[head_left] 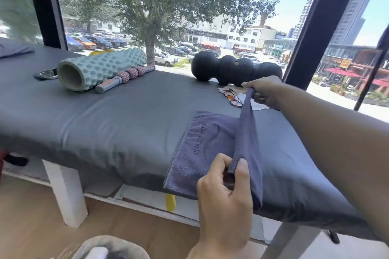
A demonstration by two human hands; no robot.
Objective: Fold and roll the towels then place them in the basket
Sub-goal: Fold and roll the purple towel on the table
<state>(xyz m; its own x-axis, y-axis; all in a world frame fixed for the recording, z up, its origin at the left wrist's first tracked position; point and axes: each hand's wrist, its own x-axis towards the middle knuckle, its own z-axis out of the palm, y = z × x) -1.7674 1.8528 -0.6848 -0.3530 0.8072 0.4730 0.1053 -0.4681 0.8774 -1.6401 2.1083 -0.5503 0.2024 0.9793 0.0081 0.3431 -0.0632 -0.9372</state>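
A purple-grey towel point(202, 149) with printed lettering lies on the grey padded table point(126, 115), its near end hanging over the front edge. My left hand point(225, 193) pinches the towel's near corner between thumb and fingers. My right hand point(264, 93) grips the far corner, lifted above the table, so the right edge is raised in a taut strip between both hands. A grey basket point(111, 247) sits on the floor at the bottom edge, with something white inside.
On the table's far side lie a mint foam roller point(99, 69), a pink-beaded massage stick point(124, 79), a black bumpy roller point(235, 68), glasses point(232, 96) on a paper sheet, and another towel point(14, 49) at far left. A window stands behind.
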